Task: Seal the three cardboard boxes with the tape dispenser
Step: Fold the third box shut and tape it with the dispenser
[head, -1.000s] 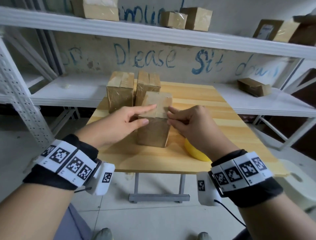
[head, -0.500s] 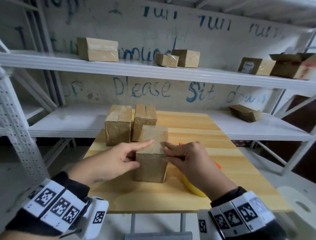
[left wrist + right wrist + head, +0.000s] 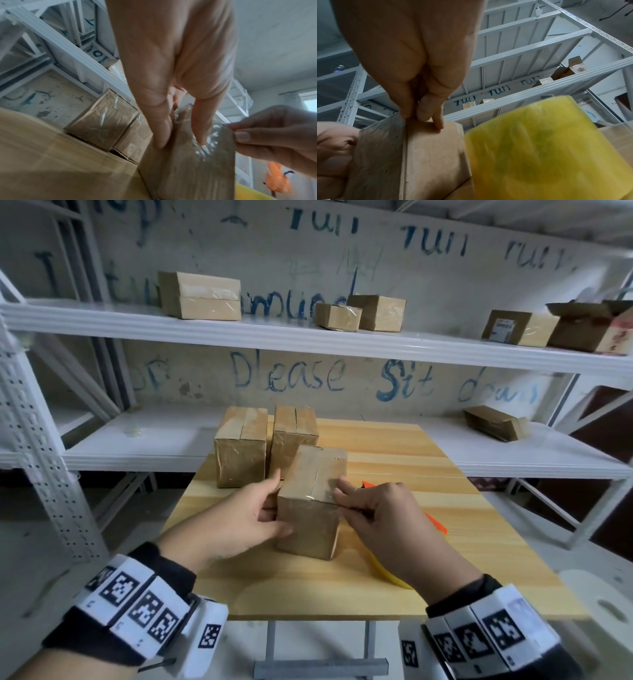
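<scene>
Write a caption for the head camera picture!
Both hands press clear tape onto the nearest cardboard box, tape dispenser lying beside it.

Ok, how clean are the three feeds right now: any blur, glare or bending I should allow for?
Head view: sharp at the near box, shelf rails bow from the wide lens, edges smear. Left wrist view: left hand soft, tape on the box glares white. Right wrist view: yellow tape roll is a blurred mass, right hand dim.
</scene>
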`<state>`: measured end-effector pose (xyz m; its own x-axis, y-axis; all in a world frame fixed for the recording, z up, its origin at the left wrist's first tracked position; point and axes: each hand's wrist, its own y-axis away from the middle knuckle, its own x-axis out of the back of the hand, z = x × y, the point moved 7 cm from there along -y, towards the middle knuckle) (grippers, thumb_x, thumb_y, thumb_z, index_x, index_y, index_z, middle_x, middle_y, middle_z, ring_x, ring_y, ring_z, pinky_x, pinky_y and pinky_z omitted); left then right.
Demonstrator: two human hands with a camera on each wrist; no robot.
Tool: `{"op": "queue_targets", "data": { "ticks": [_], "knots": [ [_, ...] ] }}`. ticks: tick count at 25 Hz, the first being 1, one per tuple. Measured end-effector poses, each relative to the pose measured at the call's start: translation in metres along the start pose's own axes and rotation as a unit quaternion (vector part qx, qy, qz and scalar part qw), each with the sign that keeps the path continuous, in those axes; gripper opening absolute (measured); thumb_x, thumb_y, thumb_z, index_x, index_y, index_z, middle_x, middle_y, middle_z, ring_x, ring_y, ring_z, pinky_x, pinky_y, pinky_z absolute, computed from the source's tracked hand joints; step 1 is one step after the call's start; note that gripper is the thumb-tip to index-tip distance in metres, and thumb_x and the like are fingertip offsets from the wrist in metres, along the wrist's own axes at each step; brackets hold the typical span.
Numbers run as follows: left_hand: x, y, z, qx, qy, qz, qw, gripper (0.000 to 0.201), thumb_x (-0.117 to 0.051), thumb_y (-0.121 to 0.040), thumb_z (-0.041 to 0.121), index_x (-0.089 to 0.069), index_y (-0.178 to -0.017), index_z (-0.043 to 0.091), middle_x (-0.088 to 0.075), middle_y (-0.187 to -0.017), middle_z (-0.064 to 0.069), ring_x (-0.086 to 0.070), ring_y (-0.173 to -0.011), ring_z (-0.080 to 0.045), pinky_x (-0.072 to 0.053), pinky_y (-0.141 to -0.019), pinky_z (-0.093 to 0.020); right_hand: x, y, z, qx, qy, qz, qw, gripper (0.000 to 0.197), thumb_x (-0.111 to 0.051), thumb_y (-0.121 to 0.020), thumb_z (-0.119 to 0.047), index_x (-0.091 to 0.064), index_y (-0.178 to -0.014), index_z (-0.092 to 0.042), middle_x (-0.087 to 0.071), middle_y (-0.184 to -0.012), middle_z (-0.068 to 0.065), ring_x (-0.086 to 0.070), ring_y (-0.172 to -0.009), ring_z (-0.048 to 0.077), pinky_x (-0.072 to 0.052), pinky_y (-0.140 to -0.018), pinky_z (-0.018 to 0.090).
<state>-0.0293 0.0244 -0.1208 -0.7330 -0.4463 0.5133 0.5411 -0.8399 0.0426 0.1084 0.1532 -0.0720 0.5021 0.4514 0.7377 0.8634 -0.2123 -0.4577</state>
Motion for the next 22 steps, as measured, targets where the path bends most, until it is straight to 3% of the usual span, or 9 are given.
{"op": "queue_targets", "data": {
  "ticks": [2, 3, 6, 8, 10, 13, 15, 18, 22],
  "knots": [
    [-0.007, -0.003, 0.002, -0.008, -0.01, -0.012, 1.0, 0.065, -0.079, -0.085, 0.007, -0.054, -0.139, 0.033, -0.069, -0.126, 0.019, -0.063, -0.117, 0.002, -0.047, -0.11, -0.034, 0.002, 0.001, -0.001, -0.004, 0.015, 0.016, 1.0, 0.02, -0.062, -0.094, -0.009, -0.074, -0.11, -0.007, -0.066, -0.123, 0.006, -0.054, -0.116, -0.003, -0.036, -0.09, -0.004],
    [-0.01, -0.004, 0.004, -0.007, -0.003, -0.018, 1.0, 0.061, -0.081, -0.082, 0.006, -0.059, -0.133, 0.031, -0.071, -0.125, 0.016, -0.064, -0.119, -0.001, -0.047, -0.11, -0.037, 0.004, 0.0, 0.0, -0.014, 0.019, 0.029, 0.999, 0.019, -0.063, -0.092, -0.006, -0.075, -0.106, -0.007, -0.069, -0.119, 0.008, -0.059, -0.113, 0.002, -0.041, -0.09, 0.0],
    [-0.022, -0.004, 0.007, 0.0, 0.007, -0.039, 0.999, 0.068, -0.088, -0.073, 0.023, -0.059, -0.133, 0.032, -0.068, -0.13, 0.016, -0.058, -0.126, -0.001, -0.045, -0.112, -0.037, 0.004, 0.0, 0.004, -0.087, 0.093, 0.027, 0.991, 0.023, -0.055, -0.085, -0.002, -0.074, -0.094, -0.012, -0.073, -0.088, 0.007, -0.067, -0.072, 0.023, -0.058, -0.069, 0.028],
    [-0.033, -0.004, 0.009, -0.001, -0.014, -0.045, 0.999, 0.081, -0.085, -0.063, 0.045, -0.053, -0.138, 0.039, -0.062, -0.136, 0.019, -0.052, -0.131, 0.0, -0.042, -0.114, -0.038, 0.004, 0.002, 0.0, -0.114, 0.163, 0.013, 0.98, 0.015, -0.054, -0.084, -0.006, -0.065, -0.085, -0.015, -0.063, -0.074, 0.0, -0.057, -0.06, 0.017, -0.049, -0.052, 0.02],
    [-0.038, -0.005, 0.009, 0.003, -0.033, -0.043, 0.999, 0.085, -0.081, -0.063, 0.05, -0.048, -0.141, 0.041, -0.058, -0.138, 0.021, -0.051, -0.132, -0.002, -0.043, -0.113, -0.038, 0.008, 0.003, -0.011, -0.112, 0.168, 0.032, 0.979, 0.013, -0.059, -0.085, -0.017, -0.055, -0.073, -0.018, -0.054, -0.063, -0.005, -0.048, -0.051, 0.01, -0.037, -0.042, 0.016],
    [-0.041, -0.006, 0.012, 0.011, -0.043, -0.039, 0.998, 0.082, -0.081, -0.074, 0.042, -0.043, -0.147, 0.038, -0.055, -0.141, 0.019, -0.05, -0.131, -0.006, -0.042, -0.112, -0.038, 0.015, 0.005, -0.016, -0.146, 0.173, 0.04, 0.973, 0.032, -0.063, -0.088, -0.035, -0.047, -0.064, -0.022, -0.047, -0.057, -0.007, -0.043, -0.048, 0.007, -0.031, -0.039, 0.018],
    [-0.044, -0.008, 0.014, 0.014, -0.036, -0.04, 0.998, 0.091, -0.081, -0.071, 0.046, -0.038, -0.151, 0.037, -0.051, -0.146, 0.018, -0.047, -0.134, -0.007, -0.04, -0.113, -0.036, 0.018, 0.006, -0.016, -0.167, 0.196, 0.038, 0.965, 0.04, -0.063, -0.088, -0.043, -0.045, -0.062, -0.02, -0.046, -0.059, -0.004, -0.043, -0.05, 0.009, -0.025, -0.041, 0.017],
    [-0.047, -0.012, 0.016, 0.022, -0.039, -0.033, 0.998, 0.088, -0.079, -0.082, 0.036, -0.03, -0.155, 0.036, -0.045, -0.145, 0.021, -0.043, -0.135, -0.006, -0.034, -0.102, -0.022, 0.018, 0.001, -0.016, -0.182, 0.214, 0.046, 0.958, 0.045, -0.064, -0.088, -0.046, -0.041, -0.065, -0.016, -0.042, -0.062, -0.002, -0.04, -0.052, 0.013, -0.026, -0.044, 0.023],
    [-0.049, -0.013, 0.017, 0.02, -0.084, -0.039, 0.996, 0.109, -0.072, -0.09, 0.034, 0.011, -0.16, 0.037, -0.027, -0.154, 0.018, -0.043, -0.137, -0.009, -0.038, -0.103, -0.024, 0.02, -0.012, -0.011, -0.181, 0.217, 0.052, 0.958, 0.035, -0.063, -0.092, -0.039, -0.043, -0.074, -0.017, -0.038, -0.063, -0.004, -0.037, -0.052, 0.009, -0.026, -0.044, 0.021]
  ]
}}
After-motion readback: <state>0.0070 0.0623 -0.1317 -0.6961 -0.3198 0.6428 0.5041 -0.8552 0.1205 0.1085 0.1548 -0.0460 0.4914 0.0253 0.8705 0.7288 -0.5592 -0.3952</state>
